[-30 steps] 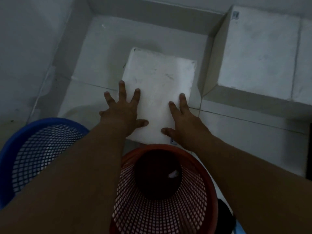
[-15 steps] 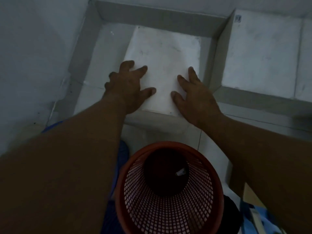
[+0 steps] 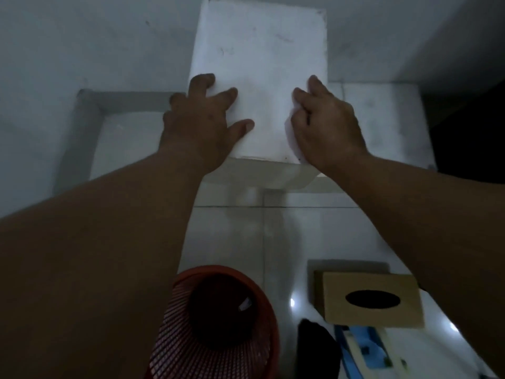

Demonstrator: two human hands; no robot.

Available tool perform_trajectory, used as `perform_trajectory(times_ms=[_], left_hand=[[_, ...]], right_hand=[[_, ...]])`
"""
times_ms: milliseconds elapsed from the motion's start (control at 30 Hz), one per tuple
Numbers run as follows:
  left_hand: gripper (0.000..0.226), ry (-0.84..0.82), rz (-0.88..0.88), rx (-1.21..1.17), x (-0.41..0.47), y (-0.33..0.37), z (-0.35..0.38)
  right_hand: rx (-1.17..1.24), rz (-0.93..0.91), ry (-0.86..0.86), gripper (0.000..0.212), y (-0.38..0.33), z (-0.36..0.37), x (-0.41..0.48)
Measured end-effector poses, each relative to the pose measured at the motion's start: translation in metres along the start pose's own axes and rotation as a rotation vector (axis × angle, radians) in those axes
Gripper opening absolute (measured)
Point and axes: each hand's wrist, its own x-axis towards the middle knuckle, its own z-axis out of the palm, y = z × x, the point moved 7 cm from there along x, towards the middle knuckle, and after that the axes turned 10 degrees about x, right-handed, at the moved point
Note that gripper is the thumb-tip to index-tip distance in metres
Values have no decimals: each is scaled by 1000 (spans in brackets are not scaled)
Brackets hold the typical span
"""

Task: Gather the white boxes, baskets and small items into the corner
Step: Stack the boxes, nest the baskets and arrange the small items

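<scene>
A white box [image 3: 259, 58] is off the floor in the corner, its far end against the wall and its underside showing at the near edge. My left hand [image 3: 202, 124] grips its near left edge, thumb on top and outer fingers over the side. My right hand [image 3: 328, 127] grips the near right corner with curled fingers. A second, larger white box [image 3: 388, 121] stands just right of it on the floor. The red mesh basket [image 3: 218, 326] stands on the tiles below my arms, a small white scrap inside it.
A tan cardboard tissue box [image 3: 371, 299] with a dark oval opening lies right of the basket. A black object [image 3: 314, 348] and a blue-and-white item [image 3: 366, 348] sit at the bottom edge. A grey skirting [image 3: 79, 138] borders the floor at left; walls close the corner.
The white box has moved away from me and up against the corner wall, both hands moving with it. The blue basket has dropped out of view and the tissue box has appeared.
</scene>
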Motion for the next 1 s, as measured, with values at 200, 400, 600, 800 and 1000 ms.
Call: perform_trajectory(times_ms=[200,400,600,800,1000], left_hand=[[61,-85,114,-58,19,120,31],[64,-182,183,-72,12,165,79],[89,-241,262,18,5,170,94],[139,-436,448,212,-1,161,114],[119,-385,467,145,-6,204,121]], right_hand=[[-30,123,96,54,103,-63,-20],[-51,178,86,55,164,-68,-46],[-136,209,14,53,173,-59,-48],[-486,221,-163,60,143,-46,-55],[-383,267,-234,64,155,-40,-61]])
